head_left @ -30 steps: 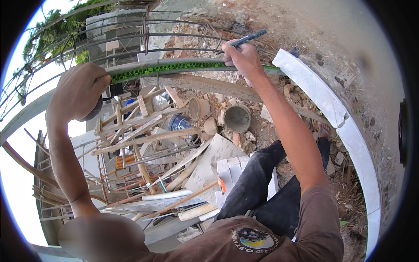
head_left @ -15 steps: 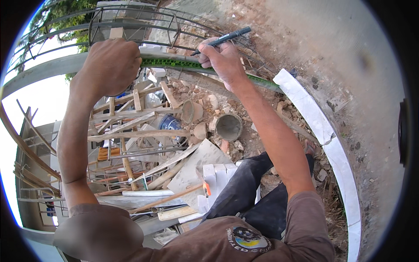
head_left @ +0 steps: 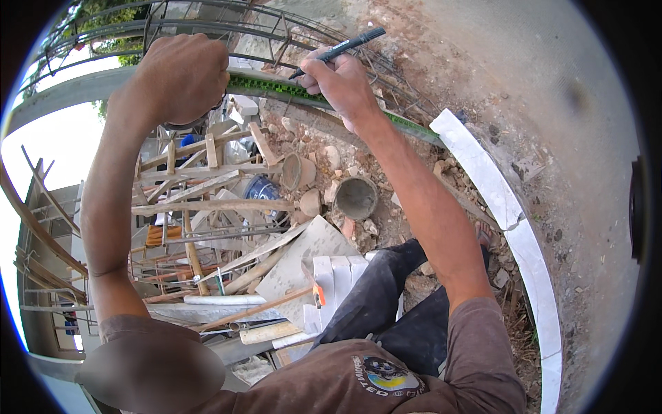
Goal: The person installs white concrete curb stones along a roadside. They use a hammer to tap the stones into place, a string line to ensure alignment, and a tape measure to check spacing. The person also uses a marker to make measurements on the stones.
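Grey bar (head_left: 58, 102), long, bowed by the lens, running from the far left across toward the right. Left hand (head_left: 181, 72), bare, knuckles up, closed over the bar and the near end of visible tape; what lies beneath the palm is mostly hidden. Timber lengths (head_left: 207, 205), several, rough, crossing in a loose heap below and nearer than the left hand. Green measuring tape (head_left: 265, 85), dark markings, laid along the bar, emerging from the left hand, passing beneath the right hand and reaching the white edging. Blue bucket (head_left: 261, 190), lying among the timber. Steel bar cage (head_left: 284, 43), open-framed, on the far side of the tape. Brown bucket (head_left: 298, 172), tilted, just right of the blue one. Grey slab (head_left: 296, 262), flat, nearer, tilted. White blocks (head_left: 340, 270), grouped beside the slab's right edge. Right hand (head_left: 343, 88), bare, fingers pinched around a dark marker (head_left: 353, 43); tip pointing left and down at the tape, contact with it not certain. Grey bucket (head_left: 356, 198), round mouth upward, on rubble. White edging (head_left: 527, 252), long, curving in view from the tape's right end toward the near right, one chipped joint. Grey ground (head_left: 603, 159), far right, beyond the edging.
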